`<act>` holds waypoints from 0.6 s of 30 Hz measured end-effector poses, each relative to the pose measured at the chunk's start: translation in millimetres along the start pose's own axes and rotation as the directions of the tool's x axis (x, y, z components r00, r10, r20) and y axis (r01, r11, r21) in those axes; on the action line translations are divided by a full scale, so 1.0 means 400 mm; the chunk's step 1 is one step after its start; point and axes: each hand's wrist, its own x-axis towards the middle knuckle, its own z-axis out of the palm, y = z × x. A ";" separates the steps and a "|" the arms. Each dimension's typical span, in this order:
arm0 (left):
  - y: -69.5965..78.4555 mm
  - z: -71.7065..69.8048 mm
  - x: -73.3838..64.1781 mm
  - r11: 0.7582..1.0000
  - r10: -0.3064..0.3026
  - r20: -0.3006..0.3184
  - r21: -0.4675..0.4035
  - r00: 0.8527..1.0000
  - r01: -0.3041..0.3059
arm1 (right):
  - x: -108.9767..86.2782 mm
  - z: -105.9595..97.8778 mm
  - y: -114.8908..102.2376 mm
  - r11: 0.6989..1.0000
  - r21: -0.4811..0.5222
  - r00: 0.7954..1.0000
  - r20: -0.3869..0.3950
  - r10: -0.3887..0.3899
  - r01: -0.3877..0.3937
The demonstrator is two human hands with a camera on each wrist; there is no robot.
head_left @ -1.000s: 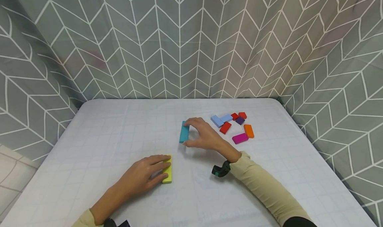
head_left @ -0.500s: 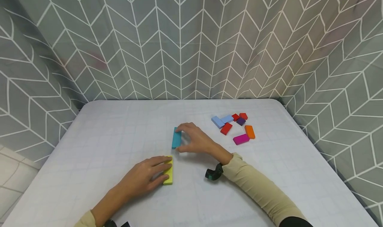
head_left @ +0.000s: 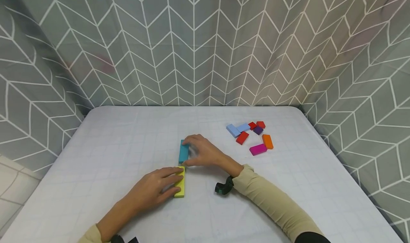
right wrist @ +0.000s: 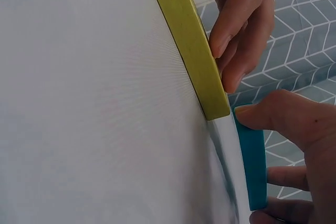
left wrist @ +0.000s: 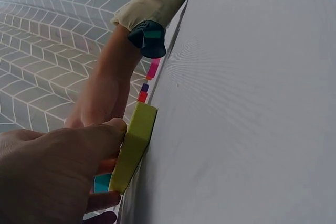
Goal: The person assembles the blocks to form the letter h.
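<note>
The teal rectangular block [head_left: 183, 153], painted wood by its look, should handle as a light, stiff piece, hard to damage but perhaps a little slick on its smooth faces; its two short ends look the surest hold, leaving the long sides free. The right hand [head_left: 205, 152] has it that way, thumb at the near end, a finger at the far end, spread just as wide as the block is long, so the piece lies across the fingertips, to the left of the palm. The yellow rectangular block [head_left: 181, 186], longer and with a faint grain, looks equally rigid and easily steadied by light pressure from above. It lies nearer the body than the right thumb, end towards the teal one and just beside it; whether they touch is unclear. The left hand [head_left: 157, 186] rests on it with fingers extended and parted, fingertips on its top and left edge, not wrapped around it.
</note>
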 end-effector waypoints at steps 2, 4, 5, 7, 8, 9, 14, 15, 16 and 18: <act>0.001 -0.001 0.000 1.000 -0.002 0.000 0.002 1.000 0.002 | 0.003 0.003 0.001 1.000 -0.004 1.000 0.008 -0.005 0.005; 0.002 -0.002 0.000 1.000 -0.002 -0.001 0.000 1.000 0.002 | 0.005 0.005 0.002 1.000 -0.010 1.000 0.014 -0.011 0.011; 0.003 -0.002 0.000 1.000 -0.003 0.000 -0.001 1.000 0.003 | 0.005 0.006 0.003 1.000 -0.009 1.000 0.016 -0.017 0.017; 0.004 -0.002 0.001 1.000 0.000 -0.006 -0.002 1.000 0.000 | 0.006 0.007 0.003 1.000 0.006 0.999 0.019 -0.031 0.030; 0.005 -0.002 0.001 1.000 0.001 -0.008 -0.004 1.000 -0.001 | 0.007 0.008 0.004 0.999 0.013 0.999 0.022 -0.036 0.035; 0.005 -0.002 0.002 1.000 0.003 -0.011 -0.004 1.000 -0.004 | 0.007 0.009 0.004 0.999 0.019 0.999 0.026 -0.040 0.039; 0.005 -0.002 0.002 1.000 -0.002 -0.021 0.001 1.000 0.002 | 0.009 0.012 0.004 0.999 0.021 0.998 0.055 -0.031 0.030; 0.005 -0.002 0.002 1.000 -0.006 -0.021 0.003 1.000 0.006 | 0.010 0.012 0.004 0.999 0.017 0.998 0.060 -0.028 0.027; 0.005 -0.002 0.002 1.000 -0.009 -0.022 0.005 1.000 0.009 | 0.010 0.012 0.003 1.000 0.016 0.998 0.063 -0.025 0.024; 0.005 -0.001 0.002 1.000 -0.016 -0.023 0.008 1.000 0.016 | 0.011 0.012 0.004 1.000 0.018 0.997 0.068 -0.025 0.024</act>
